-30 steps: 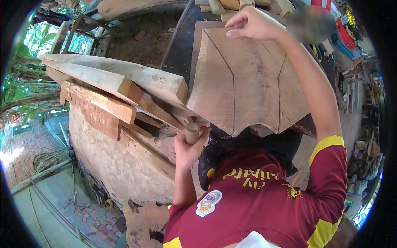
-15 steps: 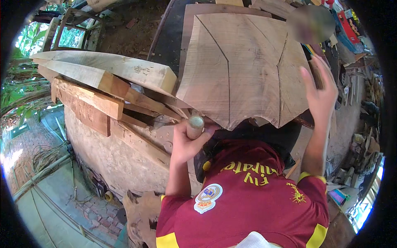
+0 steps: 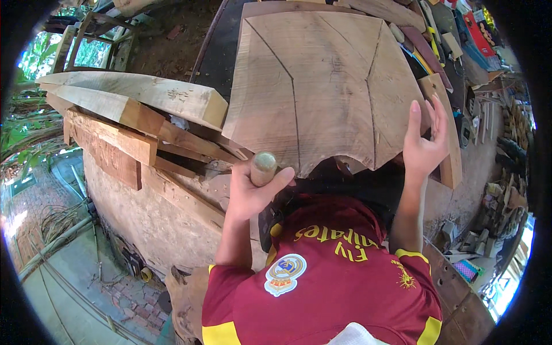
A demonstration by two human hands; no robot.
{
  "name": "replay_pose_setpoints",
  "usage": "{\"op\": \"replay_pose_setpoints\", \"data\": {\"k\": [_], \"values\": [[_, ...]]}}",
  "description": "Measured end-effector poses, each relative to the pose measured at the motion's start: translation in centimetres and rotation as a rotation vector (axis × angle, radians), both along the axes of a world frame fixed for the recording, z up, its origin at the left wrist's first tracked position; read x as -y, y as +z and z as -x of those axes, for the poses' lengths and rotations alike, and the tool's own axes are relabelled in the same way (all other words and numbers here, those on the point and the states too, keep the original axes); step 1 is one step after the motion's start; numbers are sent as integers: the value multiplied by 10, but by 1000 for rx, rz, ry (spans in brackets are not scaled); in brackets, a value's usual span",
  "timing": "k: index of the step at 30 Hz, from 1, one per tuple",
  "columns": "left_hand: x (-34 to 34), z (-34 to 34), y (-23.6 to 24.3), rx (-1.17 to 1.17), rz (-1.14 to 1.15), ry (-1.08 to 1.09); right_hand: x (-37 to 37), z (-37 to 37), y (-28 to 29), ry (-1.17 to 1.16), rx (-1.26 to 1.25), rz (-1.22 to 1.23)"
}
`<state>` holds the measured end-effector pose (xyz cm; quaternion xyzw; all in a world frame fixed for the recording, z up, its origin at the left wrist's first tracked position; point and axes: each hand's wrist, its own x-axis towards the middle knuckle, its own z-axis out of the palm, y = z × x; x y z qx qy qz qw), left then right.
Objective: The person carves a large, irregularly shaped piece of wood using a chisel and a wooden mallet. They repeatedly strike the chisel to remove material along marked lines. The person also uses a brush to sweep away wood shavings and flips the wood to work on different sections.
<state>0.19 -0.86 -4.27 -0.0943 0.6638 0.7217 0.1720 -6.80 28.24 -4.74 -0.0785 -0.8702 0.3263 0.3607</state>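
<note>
My left hand (image 3: 244, 192) is closed round a stout wooden handle (image 3: 264, 168). Its rounded, pale greenish end faces up, and the rest of that tool is hidden under the hand. Just beyond lies a wide wooden slab (image 3: 333, 109) with dark angled lines drawn on it and a scalloped near edge. My right hand (image 3: 425, 150) is raised at the slab's right side, fingers apart and bent a little, holding nothing. Beside it, a narrow wood plank (image 3: 451, 158) runs along the slab's right edge.
Several thick wood beams (image 3: 138, 103) are stacked at the left. At the upper right lie hand tools, including a yellow-handled one (image 3: 432, 43), near a red box (image 3: 480, 34). Wood scraps (image 3: 483, 241) lie on the floor at the right.
My right hand has come down and left, toward the slab's near right corner. The left hand keeps its hold on the handle. The whole view has shifted slightly, showing more tools at the right.
</note>
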Motion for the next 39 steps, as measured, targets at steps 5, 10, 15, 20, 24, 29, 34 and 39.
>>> {"op": "replay_pose_setpoints", "data": {"k": [5, 10, 15, 20, 24, 29, 34, 39], "values": [[-13, -7, -8, 7, -23, 174, 5, 5, 4, 4, -12, -116], [-11, -15, -21, -40, -75, 251, -3, -5, -1, 58, -28, -132], [-12, -15, -19, -52, -108, 295, 0, -14, 4, 56, -3, -102], [-13, -17, -26, -149, -66, 307, -3, -15, -3, 80, -32, -103], [-19, -16, -25, -109, -61, 321, -4, -3, -3, 75, -71, -126], [-38, -4, -26, -121, -49, 389, -9, 17, -7, 45, -140, -114], [-38, -2, -30, -158, 18, 404, -9, 27, -9, 53, -150, -147], [-36, -3, -30, -151, 93, 357, -17, 28, -13, 77, -159, -146]]}}
